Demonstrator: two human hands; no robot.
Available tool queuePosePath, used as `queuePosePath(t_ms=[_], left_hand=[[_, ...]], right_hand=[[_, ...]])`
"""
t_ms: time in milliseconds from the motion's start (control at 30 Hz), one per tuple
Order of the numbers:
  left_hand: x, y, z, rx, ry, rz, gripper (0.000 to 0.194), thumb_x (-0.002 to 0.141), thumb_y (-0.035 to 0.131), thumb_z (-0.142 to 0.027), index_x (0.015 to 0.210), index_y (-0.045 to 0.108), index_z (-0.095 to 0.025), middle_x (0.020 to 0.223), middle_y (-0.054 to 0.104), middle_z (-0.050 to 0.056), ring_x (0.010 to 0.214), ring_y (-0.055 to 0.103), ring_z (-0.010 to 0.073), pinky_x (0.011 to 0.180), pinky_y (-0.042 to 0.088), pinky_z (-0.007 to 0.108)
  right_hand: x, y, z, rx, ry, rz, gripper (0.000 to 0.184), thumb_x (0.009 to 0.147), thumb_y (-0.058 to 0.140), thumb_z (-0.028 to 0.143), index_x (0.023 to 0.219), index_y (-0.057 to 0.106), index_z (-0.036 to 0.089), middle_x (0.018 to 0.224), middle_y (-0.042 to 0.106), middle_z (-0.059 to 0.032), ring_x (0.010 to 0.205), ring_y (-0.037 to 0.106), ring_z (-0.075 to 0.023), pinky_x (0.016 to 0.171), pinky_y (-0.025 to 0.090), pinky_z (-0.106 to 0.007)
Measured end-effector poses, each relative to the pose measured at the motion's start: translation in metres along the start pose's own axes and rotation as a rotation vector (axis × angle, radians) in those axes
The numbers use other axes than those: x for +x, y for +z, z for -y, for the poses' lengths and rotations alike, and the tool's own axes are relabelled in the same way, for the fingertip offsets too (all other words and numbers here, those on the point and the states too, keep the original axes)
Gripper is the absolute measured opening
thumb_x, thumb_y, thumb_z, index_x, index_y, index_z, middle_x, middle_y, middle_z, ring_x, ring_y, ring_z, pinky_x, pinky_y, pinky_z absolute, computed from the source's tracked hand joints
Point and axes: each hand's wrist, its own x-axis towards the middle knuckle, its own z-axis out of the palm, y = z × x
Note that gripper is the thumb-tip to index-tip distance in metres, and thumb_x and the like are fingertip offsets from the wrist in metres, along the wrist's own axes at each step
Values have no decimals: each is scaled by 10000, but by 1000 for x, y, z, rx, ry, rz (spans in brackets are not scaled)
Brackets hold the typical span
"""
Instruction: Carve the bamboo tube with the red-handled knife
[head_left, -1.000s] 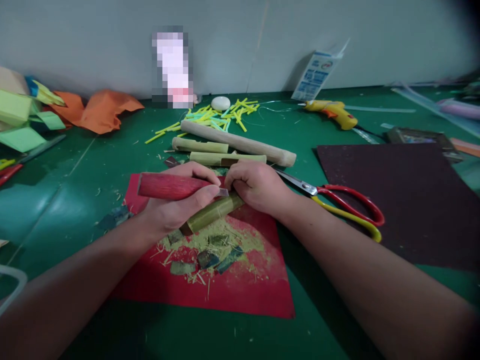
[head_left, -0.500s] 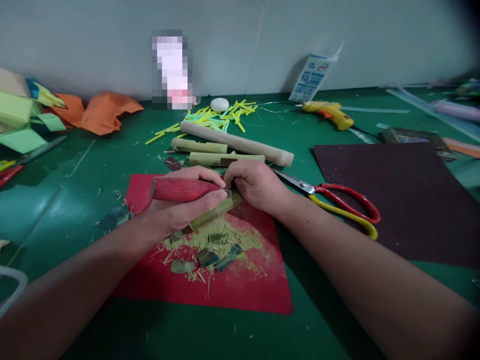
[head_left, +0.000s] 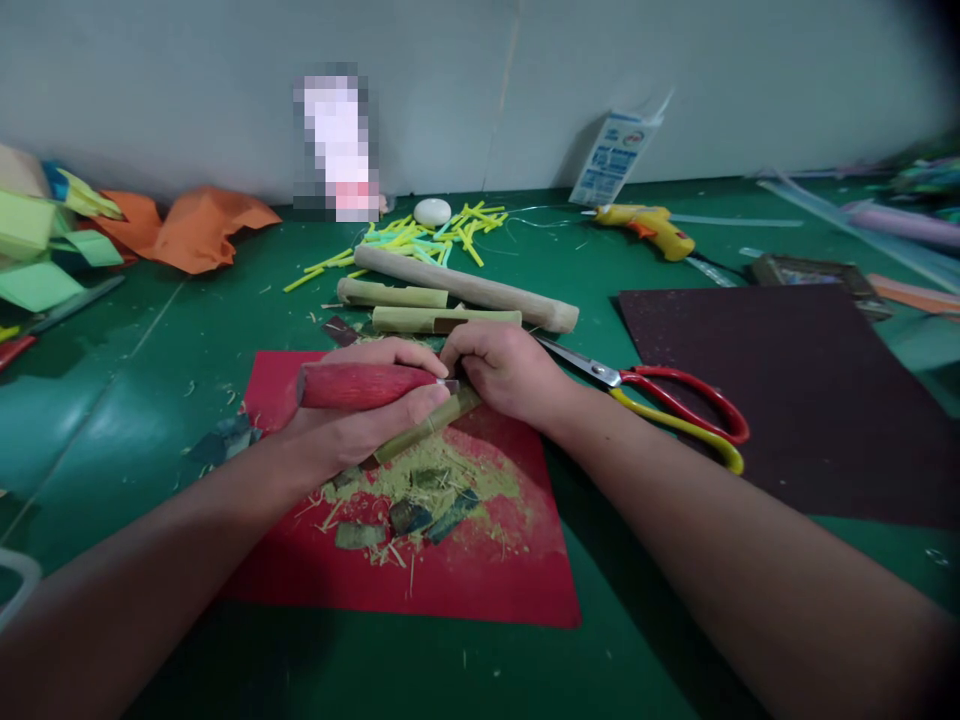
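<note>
My left hand (head_left: 360, 415) is closed round the red handle of a knife (head_left: 352, 385), whose short blade points right toward my other hand. My right hand (head_left: 506, 370) is closed on the far end of a green bamboo stick (head_left: 420, 432) that lies slanted across a red sheet (head_left: 480, 575). The blade meets the stick between the two hands. Green shavings and dark peel bits (head_left: 420, 500) are heaped on the sheet below the stick.
Three more bamboo pieces (head_left: 465, 290) lie behind my hands. Red-and-yellow scissors (head_left: 675, 410) lie to the right, beside a dark sheet (head_left: 795, 390). A yellow glue gun (head_left: 649, 228), cut yellow straws (head_left: 420, 238) and orange and green paper (head_left: 187, 228) lie along the wall.
The knife has slid a little to the right along the stick, so less of its red handle sticks out left of my fist. The view has shifted slightly.
</note>
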Motion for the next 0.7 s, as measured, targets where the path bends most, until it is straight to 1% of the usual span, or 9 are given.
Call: queuePosePath(t_ms=[67,167,267,333,433,567,633,700], left_hand=[[0,0,2,-33,-17,-36,122,835,736,-389,860,761,-272,827,757,22,691,684,186,594,576,293],[1,2,5,-129,-52,-74,209,862,694,-403,743,719,-233,666,687,17,553,602,149,473,504,266],[2,4,6,-183,-44,-159,290,861,687,-424,659,678,-215,635,656,19,544,588,142,450,490,259],[2,5,5,-186,-28,-184,296,860,686,-431,660,678,-213,637,657,21,551,591,140,456,494,256],[2,3,5,-134,-20,-126,254,874,670,-422,730,710,-217,666,683,24,556,595,140,468,492,258],[2,0,3,-34,19,-62,175,875,673,-381,809,740,-233,794,745,28,678,667,174,590,558,295],[2,-1,0,-34,25,-53,155,854,694,-379,813,746,-238,807,755,20,697,682,176,641,576,302],[2,-3,-4,-37,-5,-21,149,823,727,-391,824,752,-245,811,760,6,702,689,169,672,581,298]], right_hand=[[0,-1,1,-5,18,8,321,717,425,24,710,698,193,762,701,-15,750,600,-145,727,436,-273],[0,-2,2,-22,48,20,305,720,434,31,700,692,193,764,702,-18,752,607,-150,735,439,-280],[0,-2,2,-37,57,20,297,714,436,32,701,690,186,774,703,-26,763,611,-157,741,441,-288],[0,-2,2,-34,55,21,296,714,436,31,703,689,182,778,704,-30,768,615,-159,746,444,-291],[0,-1,2,-20,47,25,300,720,436,30,708,693,185,779,706,-27,767,619,-156,745,447,-288],[0,-1,2,-4,34,19,309,728,434,27,718,700,183,778,713,-24,761,623,-149,730,444,-279],[0,-1,1,5,23,17,310,727,433,26,717,701,181,767,713,-20,749,621,-144,720,440,-272],[0,-1,1,2,7,11,305,726,437,29,716,702,182,749,706,-12,726,611,-135,704,432,-263]])
